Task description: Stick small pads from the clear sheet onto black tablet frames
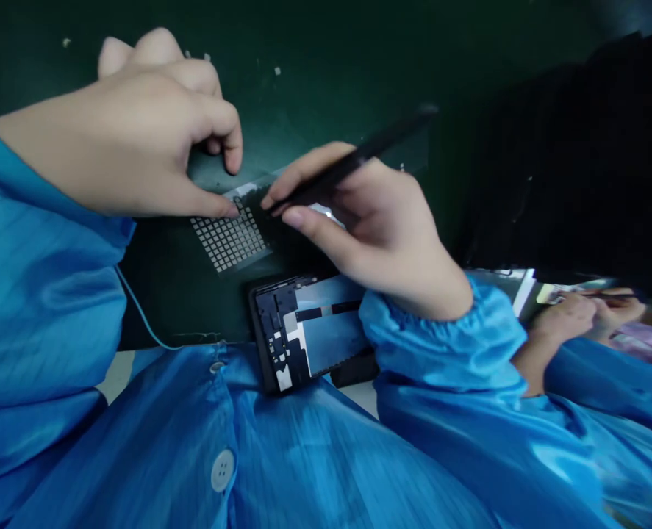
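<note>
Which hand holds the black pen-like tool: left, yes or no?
No: the right hand grips the black tool, and the left hand is at the gridded sheet.

On the dark green surface [326, 88], the left hand [154, 139] rests its thumb on a sheet of small pale squares [229, 239], index finger apart from it. The right hand [389, 217] holds a slim black tool [353, 162] in its grip. Below lies an opened device [326, 345], near the blue garment [303, 448]. A co-worker's hands [565, 316] show at right.
</note>
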A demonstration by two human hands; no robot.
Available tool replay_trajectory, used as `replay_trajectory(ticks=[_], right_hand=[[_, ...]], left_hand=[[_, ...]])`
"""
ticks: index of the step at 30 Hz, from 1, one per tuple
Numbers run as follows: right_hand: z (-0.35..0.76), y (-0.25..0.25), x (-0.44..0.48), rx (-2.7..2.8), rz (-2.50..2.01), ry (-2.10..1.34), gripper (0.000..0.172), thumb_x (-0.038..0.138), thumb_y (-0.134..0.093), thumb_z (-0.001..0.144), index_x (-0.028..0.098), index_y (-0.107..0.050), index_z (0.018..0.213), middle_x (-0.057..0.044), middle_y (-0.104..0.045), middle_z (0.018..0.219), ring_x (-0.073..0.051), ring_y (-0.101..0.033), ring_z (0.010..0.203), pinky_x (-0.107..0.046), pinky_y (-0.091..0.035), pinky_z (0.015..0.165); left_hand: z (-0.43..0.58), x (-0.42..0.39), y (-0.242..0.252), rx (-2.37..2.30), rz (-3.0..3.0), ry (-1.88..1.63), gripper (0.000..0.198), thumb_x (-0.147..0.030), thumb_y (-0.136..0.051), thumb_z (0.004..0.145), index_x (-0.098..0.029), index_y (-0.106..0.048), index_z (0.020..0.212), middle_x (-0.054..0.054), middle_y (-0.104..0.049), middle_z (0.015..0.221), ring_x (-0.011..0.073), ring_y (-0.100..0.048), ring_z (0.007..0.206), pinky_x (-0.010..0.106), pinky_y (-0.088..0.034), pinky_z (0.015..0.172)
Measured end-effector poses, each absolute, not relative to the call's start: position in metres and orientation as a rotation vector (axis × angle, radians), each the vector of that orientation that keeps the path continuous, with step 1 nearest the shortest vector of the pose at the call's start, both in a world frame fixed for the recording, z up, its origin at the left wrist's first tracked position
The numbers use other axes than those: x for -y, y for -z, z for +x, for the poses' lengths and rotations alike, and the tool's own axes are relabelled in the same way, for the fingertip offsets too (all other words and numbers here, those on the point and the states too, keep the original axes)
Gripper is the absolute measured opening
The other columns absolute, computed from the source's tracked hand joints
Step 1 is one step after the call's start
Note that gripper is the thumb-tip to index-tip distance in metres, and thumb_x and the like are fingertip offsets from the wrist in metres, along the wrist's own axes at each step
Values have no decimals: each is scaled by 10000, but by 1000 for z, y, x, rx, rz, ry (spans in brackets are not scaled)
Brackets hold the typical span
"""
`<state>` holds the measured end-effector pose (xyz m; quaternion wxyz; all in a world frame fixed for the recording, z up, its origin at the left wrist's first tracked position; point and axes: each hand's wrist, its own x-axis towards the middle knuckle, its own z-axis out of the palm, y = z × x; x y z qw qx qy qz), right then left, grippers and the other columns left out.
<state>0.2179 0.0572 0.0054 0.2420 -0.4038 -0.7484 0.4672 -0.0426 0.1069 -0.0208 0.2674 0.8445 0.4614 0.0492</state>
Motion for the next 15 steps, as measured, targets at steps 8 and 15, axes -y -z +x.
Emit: replay_trajectory(ticks=[8,15], right_hand=[[206,8,-104,2291,-953,-1420,209,481,-750,1055,293,-749,1146,-26,-822,1261,-224,-790,1150,-385,-650,1122],[206,10,-110,2186,-959,-1515,190,416,-840,1000,252,-773,1068,-1,-824,1097,-194,-800,1044,-352,-669,1052]], left_hand=[[-42,-108,19,-1267,2328,25,474,-665,-764,829,-230,-746,1015,118,-640,1133,484,-489,1395,744,-375,1186],[-43,-108,20,-1243,2289,-42,974,-989,-280,857,-153,-754,1013,114,-583,1145,472,-452,1430,745,-318,1217]])
